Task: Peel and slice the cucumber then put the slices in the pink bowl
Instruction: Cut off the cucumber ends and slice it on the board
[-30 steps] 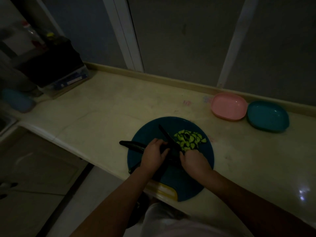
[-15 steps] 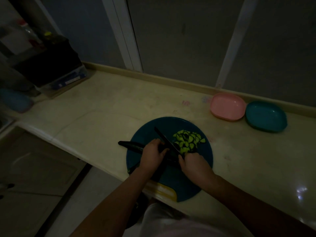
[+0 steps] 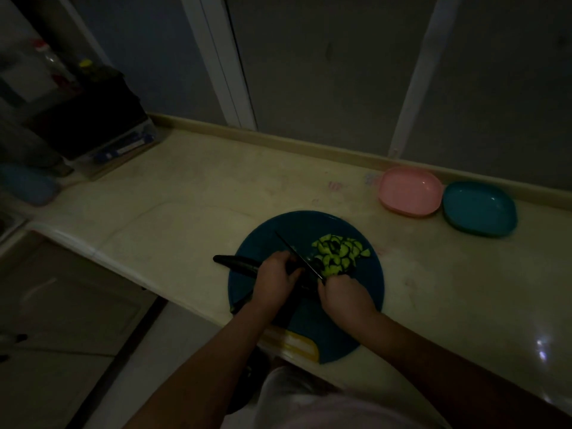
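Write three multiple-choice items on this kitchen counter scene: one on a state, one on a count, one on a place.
1. The oval pink plastic bowl is: A empty; B full of water; C upside down.
2. Plastic bowls in view: A one; B two; C four.
3. The pile of green cucumber slices lies: A in the pink bowl; B in a pan; C on the round dark-blue cutting board.
Key: 1 A, its bare inside shows, open side up. 2 B, the pink bowl and an oval teal plastic bowl sit side by side. 3 C, the slices are heaped on the board's far right part, apart from both bowls.
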Demonstrator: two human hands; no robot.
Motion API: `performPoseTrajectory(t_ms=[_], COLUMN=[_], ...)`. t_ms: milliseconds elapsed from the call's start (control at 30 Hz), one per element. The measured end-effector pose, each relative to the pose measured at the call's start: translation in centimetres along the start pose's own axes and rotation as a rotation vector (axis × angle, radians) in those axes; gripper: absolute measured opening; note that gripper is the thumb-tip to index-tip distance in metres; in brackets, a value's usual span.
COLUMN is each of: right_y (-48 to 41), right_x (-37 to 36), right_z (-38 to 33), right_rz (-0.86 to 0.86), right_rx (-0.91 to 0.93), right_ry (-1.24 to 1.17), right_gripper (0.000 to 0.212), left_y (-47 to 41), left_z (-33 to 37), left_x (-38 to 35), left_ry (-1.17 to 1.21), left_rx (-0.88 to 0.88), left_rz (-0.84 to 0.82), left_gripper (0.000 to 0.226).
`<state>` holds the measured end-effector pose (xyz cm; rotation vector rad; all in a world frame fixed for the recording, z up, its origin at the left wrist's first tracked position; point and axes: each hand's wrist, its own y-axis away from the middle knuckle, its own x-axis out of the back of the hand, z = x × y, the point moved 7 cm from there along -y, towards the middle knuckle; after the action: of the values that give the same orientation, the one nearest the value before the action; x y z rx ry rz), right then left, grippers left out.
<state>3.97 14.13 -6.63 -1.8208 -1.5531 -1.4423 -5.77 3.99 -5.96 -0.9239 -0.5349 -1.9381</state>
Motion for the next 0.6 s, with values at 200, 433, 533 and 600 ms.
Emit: performPoseTrajectory(t_ms=[200,433,533,600], right_y=[-0.3,-0.1,0.1,0.4], right_x=[-0.1,0.4,0.5,0.5], right_z=[-0.3,1.2,1.0,0.6], right_rz=[-0.012,0.010,0.004,0.007], right_rx=[0.010,-0.081,-0.051,-0.026], right_ry=[-0.011,-0.046,-0.050,-0.058], right_gripper=[0.046,0.048,0.048,0.048], left_y=[0.3,0.7,0.5,0.4], left_z=[0.1,0.2,0.2,0.1], left_x=[0.0,0.2,0.3,0.3], left_ry=[-0.013,-0.014,-0.022,-0.021], left_rx=[-0.048,-0.072,-0.043,-0.041], left_rz=[-0.009,-0.001,-0.005,0.001], left_gripper=[0.023,0.023,0.022,0.021])
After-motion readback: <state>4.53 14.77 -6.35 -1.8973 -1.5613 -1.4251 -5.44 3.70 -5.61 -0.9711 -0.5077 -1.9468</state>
